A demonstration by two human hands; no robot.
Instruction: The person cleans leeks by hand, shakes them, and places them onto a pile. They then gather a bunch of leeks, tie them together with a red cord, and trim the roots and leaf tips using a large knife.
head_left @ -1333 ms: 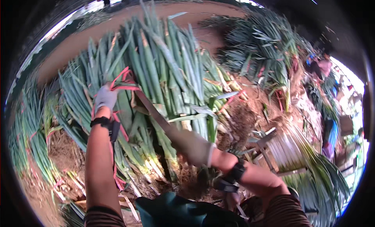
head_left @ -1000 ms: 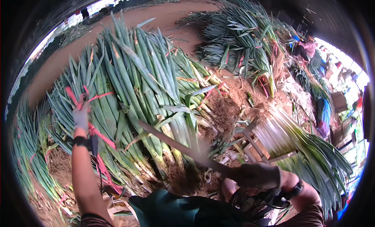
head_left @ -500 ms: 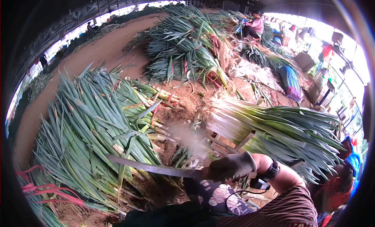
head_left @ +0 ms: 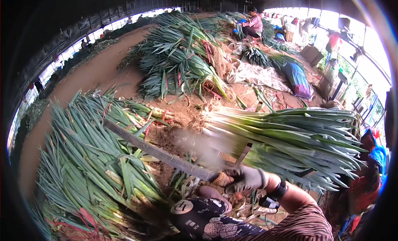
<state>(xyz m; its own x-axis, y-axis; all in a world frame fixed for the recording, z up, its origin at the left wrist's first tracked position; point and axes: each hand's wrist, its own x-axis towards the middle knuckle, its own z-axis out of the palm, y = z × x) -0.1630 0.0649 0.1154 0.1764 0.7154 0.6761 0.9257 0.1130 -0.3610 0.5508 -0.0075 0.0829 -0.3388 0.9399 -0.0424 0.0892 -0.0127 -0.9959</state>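
My right hand (head_left: 244, 178), in a grey-brown glove with a dark watch on its wrist, is closed round the wooden handle of a long knife (head_left: 157, 154). The blade slants up to the left, above the roots and tops of a heap of green onions (head_left: 95, 158). Beyond the hand, a thick bundle of long green onions (head_left: 282, 133) lies crosswise on a low rack (head_left: 244, 152), roots to the left and leaves to the right. My left hand is not in view. Dark printed fabric (head_left: 207, 224) shows below the knife. A pale blurred smear hides part of the ground near the blade.
Tied green onions (head_left: 178, 58) are heaped farther off on brown soil. A person in pink (head_left: 253, 25) sits at the back. Right of centre lie a pale sheet (head_left: 257, 75) and a blue wrapped bundle (head_left: 297, 80). Red ties (head_left: 85, 218) hang at the lower left.
The knife has tilted, its tip now higher and farther left. My right hand has turned and shows its fingers round the handle. The whole view has shifted, and more printed fabric shows below.
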